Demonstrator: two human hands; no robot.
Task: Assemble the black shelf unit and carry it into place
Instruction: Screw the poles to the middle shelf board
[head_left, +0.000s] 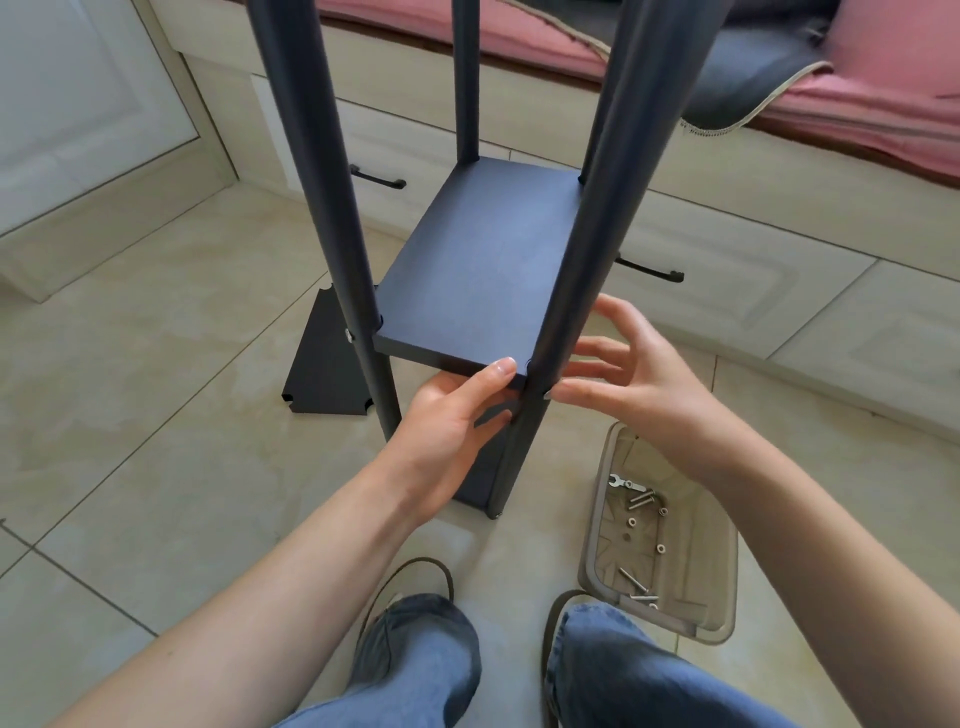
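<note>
Your left hand (447, 415) grips the shelf board's (483, 270) near edge; your right hand (628, 379) fingers touch the near-right pole (587, 234).

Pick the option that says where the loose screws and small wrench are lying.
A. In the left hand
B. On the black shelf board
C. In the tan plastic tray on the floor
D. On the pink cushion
C: the screws and the small wrench lie in the tan plastic tray on the floor, below the right hand.

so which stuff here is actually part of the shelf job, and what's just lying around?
Job:
shelf board
front right post
left hand, gripping the board
right hand at the post
spare panel
tray of bolts

Lying about:
pink cushion
drawer handle
</note>
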